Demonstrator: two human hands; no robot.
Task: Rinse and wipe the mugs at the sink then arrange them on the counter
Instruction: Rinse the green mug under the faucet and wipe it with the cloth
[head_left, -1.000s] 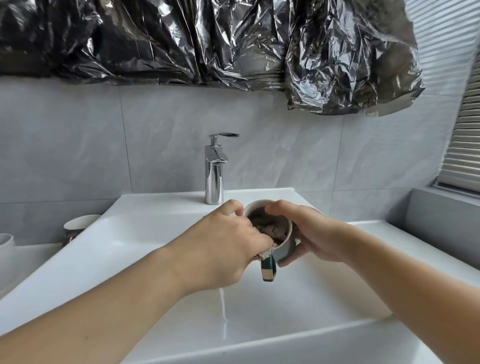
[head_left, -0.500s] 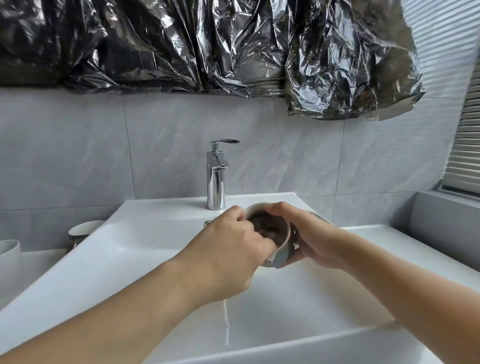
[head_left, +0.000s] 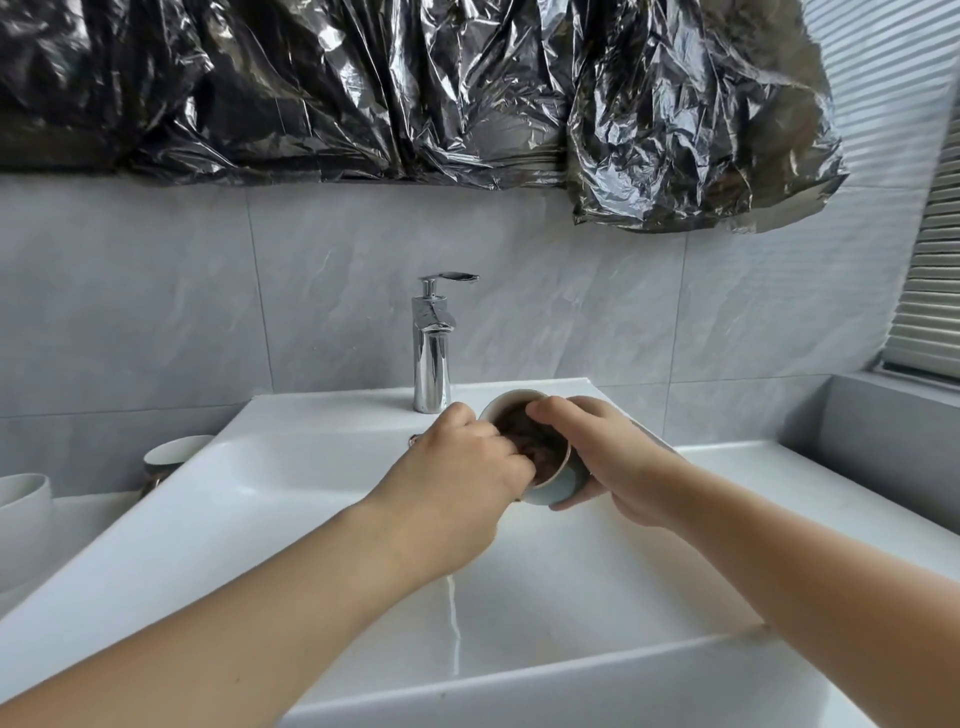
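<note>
A pale green mug (head_left: 558, 483) is held tilted over the white sink (head_left: 311, 499), its mouth facing left and up. My right hand (head_left: 608, 457) grips it from the right, thumb over the rim. My left hand (head_left: 462, 478) has its fingers pushed into the mug, pressing a brownish cloth (head_left: 535, 447) against the inside. Most of the cloth is hidden inside the mug. Two more mugs stand on the counter at the left: a white-rimmed one (head_left: 174, 454) beside the sink and a white one (head_left: 26, 514) at the frame edge.
A chrome faucet (head_left: 431, 353) stands behind the basin; I see no water coming from it. Crinkled silver foil (head_left: 415, 88) covers the wall above. A grey ledge (head_left: 883, 447) and window blinds (head_left: 930, 270) are on the right.
The mug has tipped further onto its side and the cloth end that hung below it is now tucked out of sight. Both hands stay over the basin.
</note>
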